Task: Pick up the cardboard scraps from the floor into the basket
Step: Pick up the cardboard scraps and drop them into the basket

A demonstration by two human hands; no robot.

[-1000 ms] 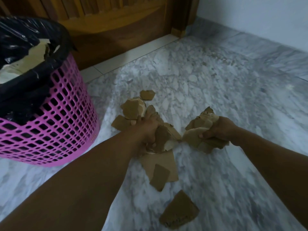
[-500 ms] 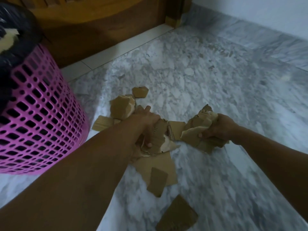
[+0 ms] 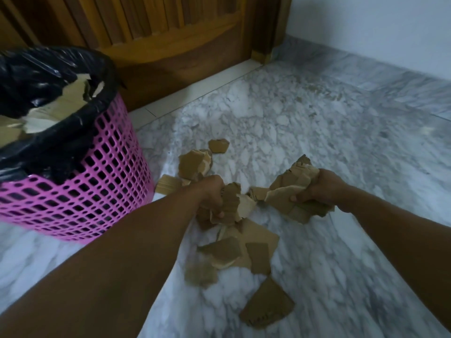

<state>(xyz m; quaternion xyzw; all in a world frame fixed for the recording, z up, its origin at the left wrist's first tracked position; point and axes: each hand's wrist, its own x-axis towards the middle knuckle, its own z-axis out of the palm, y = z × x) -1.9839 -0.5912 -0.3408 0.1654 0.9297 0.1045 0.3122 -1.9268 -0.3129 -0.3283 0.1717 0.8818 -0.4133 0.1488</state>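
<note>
Since 0.5 s ago, more of the basket (image 3: 102, 191) has come into view. Cardboard scraps (image 3: 244, 252) are clenched in both the left hand (image 3: 212, 193) and right hand (image 3: 322, 189); others lie on the floor (image 3: 341, 142) below.

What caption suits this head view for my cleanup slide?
Both hands, left hand and right hand, clutch cardboard scraps beside a pink basket.
</note>
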